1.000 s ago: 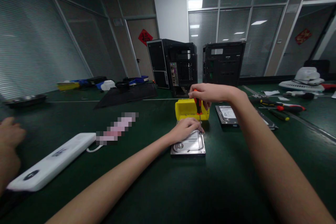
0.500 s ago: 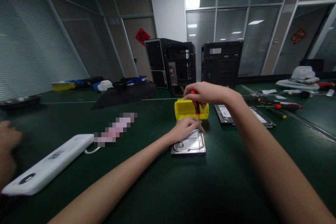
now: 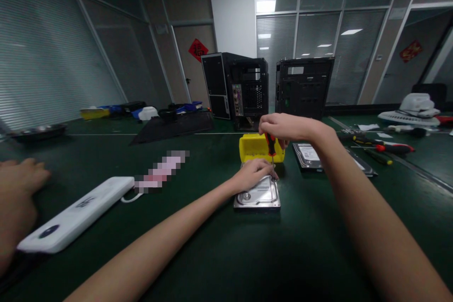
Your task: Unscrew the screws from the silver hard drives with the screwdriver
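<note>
A silver hard drive (image 3: 261,194) lies flat on the dark green tabletop in front of me. My left hand (image 3: 252,174) presses down on its far part, the fingers bent over the lid near the far right corner. From above, my right hand (image 3: 285,127) grips a red and black screwdriver (image 3: 271,146) by the handle. The shaft points almost straight down, and the tip meets the drive close to my left fingertips; which screw it touches is hidden. Just behind the drive stands a yellow plastic box (image 3: 253,148), partly covered by my hands.
More hard drives (image 3: 307,156) lie to the right, partly behind my right forearm. Beyond them are pliers (image 3: 378,155) and a red-handled tool (image 3: 394,148). Two black computer cases (image 3: 244,87) stand behind. Left are a white power bank (image 3: 81,212) and another person's hand (image 3: 21,184).
The whole view has shifted slightly, so things sit a little further right. My hands keep their places on the drive and screwdriver. The other person's hand shows more at the left edge.
</note>
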A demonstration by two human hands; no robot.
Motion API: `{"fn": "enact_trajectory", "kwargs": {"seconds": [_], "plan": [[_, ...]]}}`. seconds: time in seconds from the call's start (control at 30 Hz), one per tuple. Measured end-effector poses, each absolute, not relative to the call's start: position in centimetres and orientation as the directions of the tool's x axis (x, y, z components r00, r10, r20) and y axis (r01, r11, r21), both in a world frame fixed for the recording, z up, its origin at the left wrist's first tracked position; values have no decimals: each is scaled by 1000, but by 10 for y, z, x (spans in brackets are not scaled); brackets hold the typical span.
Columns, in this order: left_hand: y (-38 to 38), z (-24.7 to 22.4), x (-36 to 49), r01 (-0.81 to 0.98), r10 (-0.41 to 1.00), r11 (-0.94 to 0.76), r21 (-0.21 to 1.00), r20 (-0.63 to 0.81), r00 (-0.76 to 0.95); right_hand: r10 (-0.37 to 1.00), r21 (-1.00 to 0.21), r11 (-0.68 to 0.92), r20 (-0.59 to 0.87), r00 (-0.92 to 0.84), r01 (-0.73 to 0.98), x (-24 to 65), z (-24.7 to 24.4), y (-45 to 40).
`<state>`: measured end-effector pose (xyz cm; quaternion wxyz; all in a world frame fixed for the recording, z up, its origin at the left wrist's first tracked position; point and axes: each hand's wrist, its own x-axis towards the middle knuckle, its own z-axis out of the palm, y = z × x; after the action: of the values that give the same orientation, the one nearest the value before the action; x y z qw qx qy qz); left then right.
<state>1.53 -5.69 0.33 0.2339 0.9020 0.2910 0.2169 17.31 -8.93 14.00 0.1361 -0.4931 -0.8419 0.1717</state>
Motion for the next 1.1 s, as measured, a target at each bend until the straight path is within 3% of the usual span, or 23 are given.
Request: {"fn": "enact_trajectory", "kwargs": {"seconds": [0.33, 0.63, 0.87, 1.1], "plan": [[-57, 4, 14, 423, 623, -724, 545, 251, 741, 876, -359, 465, 57, -478, 809, 177, 140, -85], [-57, 3, 15, 421, 629, -714, 560, 247, 738, 881, -426, 444, 45, -471, 788, 172, 138, -84], [-58, 4, 13, 415, 634, -708, 572, 253, 731, 872, -253, 485, 65, -486, 837, 187, 145, -85], [-57, 3, 12, 423, 645, -695, 581, 246, 723, 880, -310, 457, 23, -474, 833, 197, 146, -85]]}}
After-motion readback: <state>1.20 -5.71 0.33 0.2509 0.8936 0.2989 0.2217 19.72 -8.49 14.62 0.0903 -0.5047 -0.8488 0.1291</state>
